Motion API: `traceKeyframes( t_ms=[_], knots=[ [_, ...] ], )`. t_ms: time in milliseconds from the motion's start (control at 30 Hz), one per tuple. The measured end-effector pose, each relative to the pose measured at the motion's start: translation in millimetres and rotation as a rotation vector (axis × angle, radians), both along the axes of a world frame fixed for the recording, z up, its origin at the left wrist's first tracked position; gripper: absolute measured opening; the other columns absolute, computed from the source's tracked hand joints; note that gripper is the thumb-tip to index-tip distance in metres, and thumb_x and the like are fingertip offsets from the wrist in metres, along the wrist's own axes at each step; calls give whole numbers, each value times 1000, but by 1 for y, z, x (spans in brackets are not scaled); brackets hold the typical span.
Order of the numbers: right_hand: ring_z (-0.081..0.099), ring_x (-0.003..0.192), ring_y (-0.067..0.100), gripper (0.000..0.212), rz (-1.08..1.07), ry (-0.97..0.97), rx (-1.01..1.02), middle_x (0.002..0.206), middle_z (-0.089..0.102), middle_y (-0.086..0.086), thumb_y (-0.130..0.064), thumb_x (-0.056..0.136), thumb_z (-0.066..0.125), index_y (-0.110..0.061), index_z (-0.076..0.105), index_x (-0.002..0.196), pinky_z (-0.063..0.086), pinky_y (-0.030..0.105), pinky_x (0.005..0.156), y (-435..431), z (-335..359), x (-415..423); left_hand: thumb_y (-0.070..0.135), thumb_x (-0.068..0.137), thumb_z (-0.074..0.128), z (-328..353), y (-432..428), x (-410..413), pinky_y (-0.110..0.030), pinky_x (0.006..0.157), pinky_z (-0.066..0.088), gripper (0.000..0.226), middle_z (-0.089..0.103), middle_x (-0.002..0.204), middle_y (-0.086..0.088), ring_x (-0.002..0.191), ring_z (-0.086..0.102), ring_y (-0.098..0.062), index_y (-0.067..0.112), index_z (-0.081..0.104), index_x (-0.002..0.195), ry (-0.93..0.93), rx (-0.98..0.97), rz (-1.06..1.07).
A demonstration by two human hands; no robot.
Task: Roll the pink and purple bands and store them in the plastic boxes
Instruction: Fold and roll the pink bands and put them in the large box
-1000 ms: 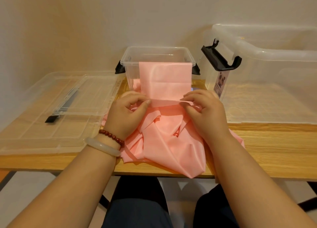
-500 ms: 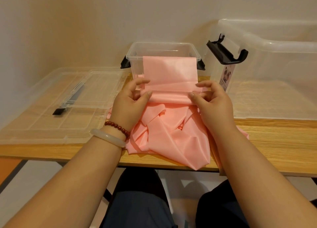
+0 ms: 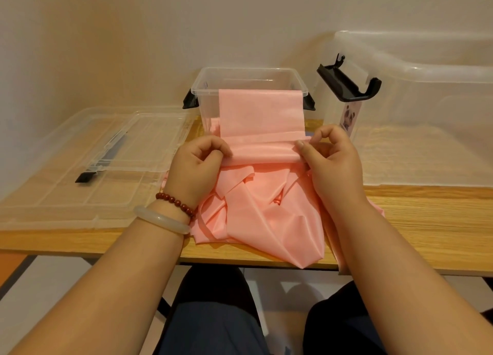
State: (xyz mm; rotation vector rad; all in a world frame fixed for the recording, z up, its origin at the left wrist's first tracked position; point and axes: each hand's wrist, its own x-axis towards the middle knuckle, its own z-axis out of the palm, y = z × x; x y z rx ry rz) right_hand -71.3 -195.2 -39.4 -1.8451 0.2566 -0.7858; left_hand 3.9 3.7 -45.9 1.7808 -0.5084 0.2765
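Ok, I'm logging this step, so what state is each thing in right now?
small box: open, no lid on.
large box: open, black latch flipped up.
clear lid: lying flat on the table.
pink band: partly rolled, top at the small box's rim, rest bunched on the table.
left-hand grip: holds the roll's left end.
right-hand grip: pinches the roll's right end.

The wooden worktop carries a flat clear lid on its left part, a small clear box at the middle back and a large clear box on the right. A crumpled pink band lies at the front centre, its folds hanging over the near edge.
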Motion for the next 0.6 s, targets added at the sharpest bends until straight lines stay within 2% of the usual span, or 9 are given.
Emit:
traceKeyframes(
  t_ms=[100,200,333,400,467,533,600],
  knots=[
    [58,64,13,18,-6,5,-6,74,66,9,-23,92,65,-28,52,82,51,42,70,-1,0,-1,3,88,57,1,0,-2,-8,78,47,30,65,93,16,87,58,9,31,68,84,12,62,-17],
    [55,65,12,14,20,26,-4,77,66,12,-21,90,68,-23,57,82,49,37,68,-1,1,-3,14,87,66,0,1,-3,-8,77,48,20,65,99,13,91,60,2,31,66,98,13,122,-34],
    [63,78,13,9,39,65,-35,83,68,3,-25,83,77,-23,68,86,55,34,75,-2,2,-2,16,88,67,0,1,-1,-3,73,43,13,65,95,10,83,56,10,27,68,95,-70,124,29],
    [63,83,5,12,65,86,-53,87,68,-8,-25,81,79,-24,73,91,56,27,78,-3,3,-4,16,89,66,-1,1,1,-3,74,43,11,64,95,11,83,55,10,26,69,90,-82,114,37],
    [59,81,-9,16,83,92,-103,87,65,-19,-22,81,78,-25,74,96,50,12,75,-4,3,-6,15,88,67,-1,1,2,-5,77,45,10,60,97,13,88,56,7,25,68,86,-90,104,48],
    [57,81,-13,14,63,74,-152,87,64,-22,-19,84,76,-27,75,95,45,6,74,-5,0,-7,15,88,67,-1,0,3,-8,81,46,10,57,98,15,93,55,4,24,67,83,-97,103,59],
    [55,83,-12,10,37,45,-203,89,63,-20,-19,85,74,-28,74,89,41,3,73,-6,-1,-6,16,88,67,-1,0,3,-8,79,46,11,60,96,15,91,56,3,25,67,82,-93,99,50]
  ],
)
